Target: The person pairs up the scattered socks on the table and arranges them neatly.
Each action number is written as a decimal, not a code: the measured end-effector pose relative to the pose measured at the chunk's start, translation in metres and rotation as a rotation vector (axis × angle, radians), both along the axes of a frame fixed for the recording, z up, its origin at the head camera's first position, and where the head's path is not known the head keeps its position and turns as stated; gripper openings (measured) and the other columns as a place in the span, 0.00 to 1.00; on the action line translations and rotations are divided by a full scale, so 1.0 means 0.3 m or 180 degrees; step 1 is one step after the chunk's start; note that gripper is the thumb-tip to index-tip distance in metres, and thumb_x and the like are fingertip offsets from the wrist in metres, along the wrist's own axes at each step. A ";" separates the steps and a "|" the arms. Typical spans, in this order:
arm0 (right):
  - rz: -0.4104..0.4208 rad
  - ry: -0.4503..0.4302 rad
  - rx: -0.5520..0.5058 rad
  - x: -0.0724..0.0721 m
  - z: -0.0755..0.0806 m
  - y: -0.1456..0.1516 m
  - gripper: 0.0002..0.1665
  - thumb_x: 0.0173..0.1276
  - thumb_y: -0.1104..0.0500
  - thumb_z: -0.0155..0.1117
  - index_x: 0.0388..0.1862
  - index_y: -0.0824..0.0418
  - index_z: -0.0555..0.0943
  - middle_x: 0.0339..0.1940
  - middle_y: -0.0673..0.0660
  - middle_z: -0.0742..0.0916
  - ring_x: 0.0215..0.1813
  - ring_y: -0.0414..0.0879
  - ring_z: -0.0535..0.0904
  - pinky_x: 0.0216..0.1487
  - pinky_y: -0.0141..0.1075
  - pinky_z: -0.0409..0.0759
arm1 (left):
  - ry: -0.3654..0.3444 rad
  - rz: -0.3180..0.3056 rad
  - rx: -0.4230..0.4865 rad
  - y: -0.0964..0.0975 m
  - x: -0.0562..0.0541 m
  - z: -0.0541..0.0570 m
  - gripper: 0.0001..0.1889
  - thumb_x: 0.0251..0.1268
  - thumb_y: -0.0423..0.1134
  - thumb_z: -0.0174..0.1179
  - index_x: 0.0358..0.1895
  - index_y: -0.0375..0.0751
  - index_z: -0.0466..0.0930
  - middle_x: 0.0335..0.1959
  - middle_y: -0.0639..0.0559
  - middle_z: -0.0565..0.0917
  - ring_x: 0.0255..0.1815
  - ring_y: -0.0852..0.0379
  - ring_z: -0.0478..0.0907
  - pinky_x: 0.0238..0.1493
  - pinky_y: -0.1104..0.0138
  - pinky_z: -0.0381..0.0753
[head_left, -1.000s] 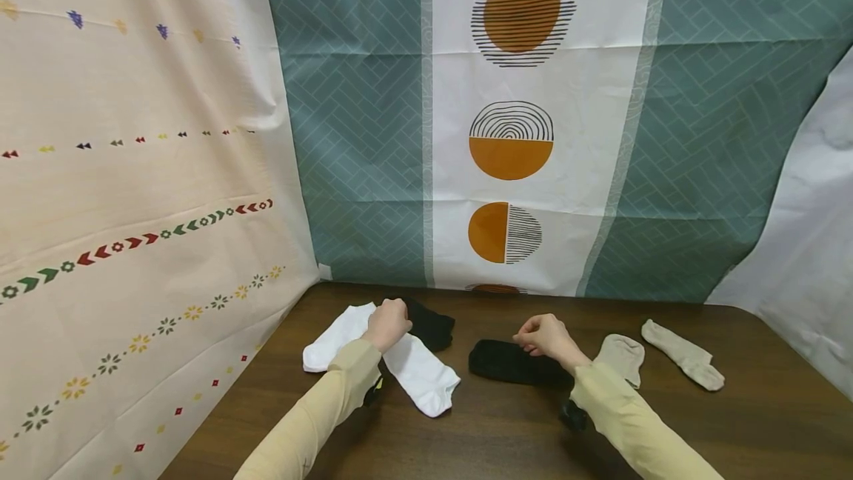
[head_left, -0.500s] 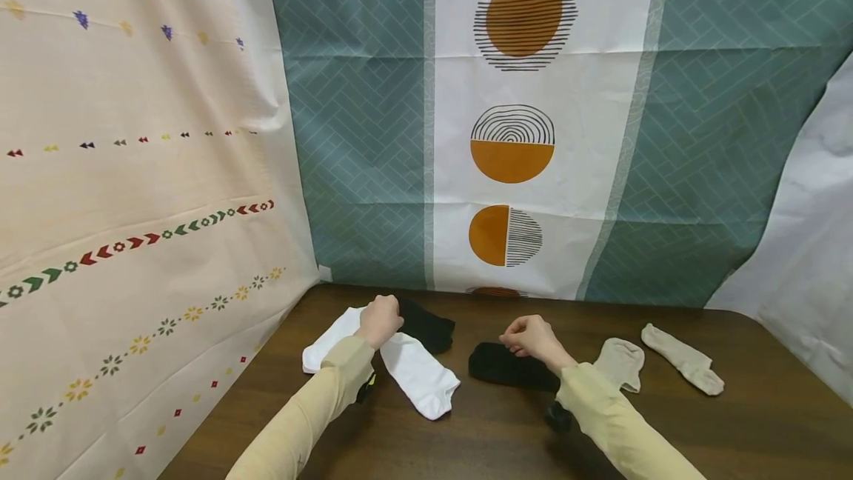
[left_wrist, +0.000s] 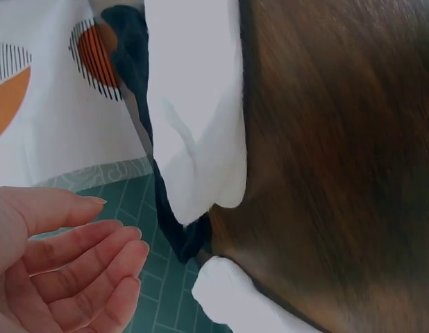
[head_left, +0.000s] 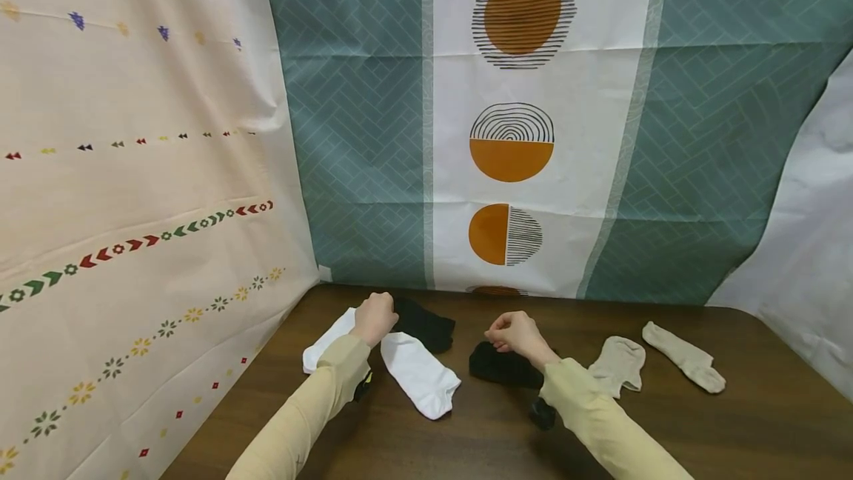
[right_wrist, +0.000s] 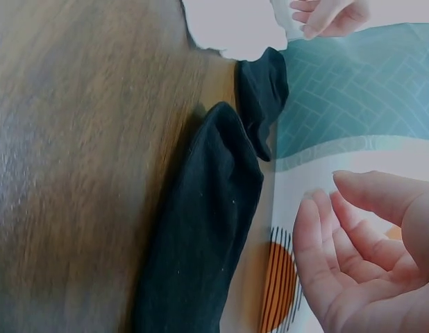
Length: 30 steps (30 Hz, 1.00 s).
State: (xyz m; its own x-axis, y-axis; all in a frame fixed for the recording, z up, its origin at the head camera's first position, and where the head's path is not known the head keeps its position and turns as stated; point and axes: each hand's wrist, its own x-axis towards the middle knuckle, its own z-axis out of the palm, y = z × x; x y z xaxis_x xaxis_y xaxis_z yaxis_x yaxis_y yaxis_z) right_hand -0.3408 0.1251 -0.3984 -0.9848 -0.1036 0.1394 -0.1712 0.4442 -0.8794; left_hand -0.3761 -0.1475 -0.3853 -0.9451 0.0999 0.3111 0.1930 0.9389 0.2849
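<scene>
My left hand hovers above the far left of the table, between one white sock and a black sock. In the left wrist view its fingers bend loosely, holding nothing. Another white sock lies just to its right. Over a second black sock hangs my right hand, its thumb and fingers loosely curved and apart in the right wrist view, with nothing between them. This black sock lies flat below, partly hidden by the hand in the head view.
Two beige socks lie at the right: a short wide one, partly behind my right sleeve, and a longer one. The brown table ends at hanging patterned cloths at the back and sides.
My right hand has moved left along the near black sock. My left hand has drifted slightly left, uncovering more of the far black sock. The socks stay where they were.
</scene>
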 end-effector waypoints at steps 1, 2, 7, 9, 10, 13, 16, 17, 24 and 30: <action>0.0006 0.0004 -0.0017 0.000 0.000 -0.004 0.04 0.54 0.69 0.66 0.24 0.69 0.79 0.19 0.56 0.80 0.21 0.46 0.77 0.26 0.37 0.78 | 0.0016 0.0015 -0.0002 -0.003 0.000 0.001 0.12 0.49 0.29 0.59 0.13 0.41 0.70 0.12 0.52 0.70 0.14 0.54 0.69 0.15 0.60 0.68; 0.0013 0.0013 -0.0032 0.000 0.000 -0.008 0.04 0.54 0.69 0.66 0.24 0.69 0.79 0.18 0.56 0.80 0.21 0.46 0.77 0.26 0.37 0.78 | 0.0027 0.0027 -0.0009 -0.005 -0.001 0.002 0.12 0.49 0.30 0.59 0.13 0.41 0.69 0.12 0.52 0.70 0.14 0.54 0.69 0.15 0.60 0.68; 0.0049 0.0009 -0.0068 0.001 0.001 -0.024 0.04 0.55 0.69 0.65 0.25 0.70 0.79 0.19 0.56 0.80 0.22 0.47 0.77 0.26 0.38 0.78 | 0.0057 0.0070 -0.0005 -0.019 -0.001 0.005 0.11 0.49 0.30 0.59 0.14 0.40 0.69 0.14 0.50 0.71 0.16 0.52 0.70 0.16 0.58 0.70; 0.0060 -0.0008 -0.0087 0.002 0.003 -0.030 0.04 0.55 0.69 0.65 0.26 0.70 0.79 0.20 0.56 0.80 0.23 0.47 0.78 0.27 0.38 0.78 | 0.0072 0.0062 0.0000 -0.023 -0.001 0.004 0.10 0.49 0.30 0.59 0.15 0.40 0.70 0.14 0.50 0.71 0.16 0.52 0.71 0.16 0.58 0.70; 0.0062 -0.0020 -0.0104 0.002 0.004 -0.034 0.04 0.55 0.68 0.65 0.26 0.70 0.79 0.20 0.56 0.80 0.23 0.48 0.78 0.27 0.38 0.78 | 0.0077 0.0053 0.0000 -0.025 -0.001 0.004 0.10 0.49 0.30 0.59 0.15 0.39 0.70 0.14 0.50 0.71 0.16 0.52 0.71 0.16 0.58 0.70; 0.0044 -0.0046 -0.0158 0.002 0.007 -0.045 0.04 0.55 0.68 0.65 0.26 0.70 0.79 0.20 0.56 0.81 0.24 0.49 0.78 0.27 0.37 0.78 | 0.0109 0.0030 0.0009 -0.032 -0.004 -0.002 0.10 0.48 0.29 0.58 0.15 0.39 0.70 0.13 0.50 0.71 0.15 0.52 0.70 0.15 0.58 0.69; 0.0025 -0.0067 -0.0208 -0.001 0.006 -0.056 0.04 0.55 0.69 0.65 0.26 0.70 0.79 0.20 0.56 0.81 0.24 0.50 0.79 0.27 0.37 0.78 | 0.0111 0.0019 0.0035 -0.037 -0.010 -0.008 0.11 0.48 0.29 0.57 0.14 0.40 0.70 0.13 0.51 0.70 0.14 0.53 0.68 0.15 0.59 0.68; 0.0024 -0.0076 -0.0220 -0.003 0.005 -0.060 0.04 0.55 0.69 0.65 0.26 0.70 0.79 0.20 0.57 0.81 0.24 0.50 0.79 0.27 0.37 0.78 | 0.0109 0.0016 0.0048 -0.038 -0.013 -0.009 0.11 0.48 0.29 0.57 0.13 0.40 0.70 0.12 0.51 0.70 0.14 0.53 0.68 0.14 0.59 0.68; 0.0090 -0.0121 -0.0309 -0.009 -0.004 -0.086 0.05 0.56 0.69 0.64 0.28 0.72 0.78 0.22 0.59 0.82 0.26 0.53 0.80 0.28 0.39 0.78 | 0.0054 0.0032 0.0088 -0.042 -0.024 -0.016 0.10 0.50 0.29 0.57 0.15 0.40 0.70 0.13 0.51 0.70 0.15 0.53 0.69 0.15 0.60 0.68; 0.0128 -0.0156 -0.0470 -0.013 -0.014 -0.106 0.05 0.55 0.70 0.64 0.29 0.74 0.78 0.23 0.64 0.82 0.25 0.54 0.81 0.28 0.40 0.78 | 0.0067 0.0094 0.0118 -0.039 -0.032 -0.031 0.06 0.50 0.30 0.58 0.21 0.37 0.71 0.18 0.48 0.73 0.20 0.49 0.73 0.18 0.56 0.71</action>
